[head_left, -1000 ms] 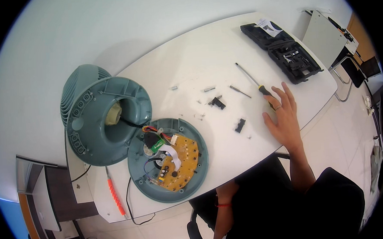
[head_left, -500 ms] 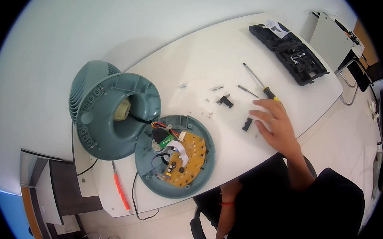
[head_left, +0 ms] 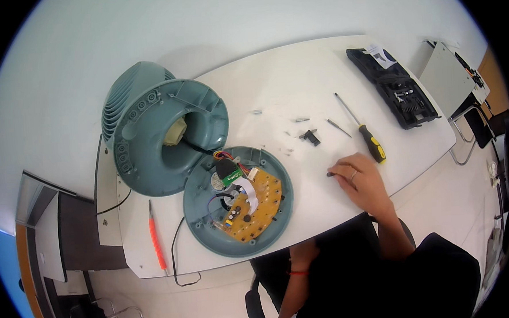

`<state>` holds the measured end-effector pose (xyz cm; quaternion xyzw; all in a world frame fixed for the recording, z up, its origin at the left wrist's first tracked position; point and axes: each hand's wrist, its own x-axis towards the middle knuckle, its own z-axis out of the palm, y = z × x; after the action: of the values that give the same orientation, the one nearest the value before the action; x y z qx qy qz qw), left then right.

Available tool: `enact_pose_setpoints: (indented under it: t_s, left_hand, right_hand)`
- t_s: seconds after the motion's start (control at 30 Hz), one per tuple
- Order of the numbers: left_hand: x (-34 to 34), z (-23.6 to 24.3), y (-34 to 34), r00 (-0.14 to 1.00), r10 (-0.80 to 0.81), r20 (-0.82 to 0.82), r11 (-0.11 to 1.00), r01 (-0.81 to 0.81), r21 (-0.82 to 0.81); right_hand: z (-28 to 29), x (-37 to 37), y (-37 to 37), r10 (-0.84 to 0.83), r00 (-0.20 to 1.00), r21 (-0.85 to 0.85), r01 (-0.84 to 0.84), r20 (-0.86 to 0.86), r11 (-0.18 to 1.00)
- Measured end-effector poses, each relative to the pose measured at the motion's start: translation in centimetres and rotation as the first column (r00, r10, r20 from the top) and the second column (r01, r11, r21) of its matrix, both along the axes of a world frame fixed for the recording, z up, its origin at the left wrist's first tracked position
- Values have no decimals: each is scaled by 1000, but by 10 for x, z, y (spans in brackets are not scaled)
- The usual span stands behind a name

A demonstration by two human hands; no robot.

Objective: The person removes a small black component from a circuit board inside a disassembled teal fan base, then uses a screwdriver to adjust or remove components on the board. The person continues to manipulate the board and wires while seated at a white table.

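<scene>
My right hand [head_left: 360,181] rests at the table's right front, its fingers closed on a small black block [head_left: 330,174]; only the block's end shows. My left hand [head_left: 305,251] is low at the table's front edge, fingers hidden by the edge and dark clothing. Beyond the right hand lie a yellow-and-black screwdriver [head_left: 372,143], a thin metal bit [head_left: 339,127] and a black plastic part [head_left: 310,137]. To the left, a round teal base [head_left: 286,215] holds an orange circuit board [head_left: 263,210], wired to a teal fan-like housing [head_left: 145,164] on its side.
An open black tool case [head_left: 407,102] lies at the far right. Small metal cylinders [head_left: 302,119] and several screws [head_left: 288,152] are scattered mid-table. At the front left lie an orange-handled screwdriver [head_left: 156,239] and a black cable [head_left: 174,255]. A wall [head_left: 230,22] stands behind.
My right hand has come down and its spread fingers have closed on the black block. The whole view has shifted slightly. My left hand stays low at the table's edge.
</scene>
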<state>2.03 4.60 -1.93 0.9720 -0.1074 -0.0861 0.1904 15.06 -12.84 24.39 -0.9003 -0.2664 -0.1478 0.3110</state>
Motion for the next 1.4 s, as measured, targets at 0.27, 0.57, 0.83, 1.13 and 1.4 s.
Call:
enact_pose_setpoints:
  t_s: [0.27,0.57,0.83,1.13,1.4]
  left_hand:
    - [-4,-13,3,992,31,-124,967,-61,-248]
    - [1,-5,-1,980,99,-174,948,-146,-284]
    - [-6,-8,-3,991,129,19,944,-117,-310]
    - [-3,6,-4,925,218,312,935,-106,-338]
    - [2,23,-3,954,270,128,776,-137,-616]
  right_hand:
    - [13,-51,85,516,732,766,12,-444,643]
    - [10,-33,127,447,829,706,-92,-337,702]
    - [0,-21,141,488,865,298,-499,116,814]
    - [-4,-21,150,460,860,144,-495,221,857]
    - [0,-25,152,464,861,207,-502,207,840]
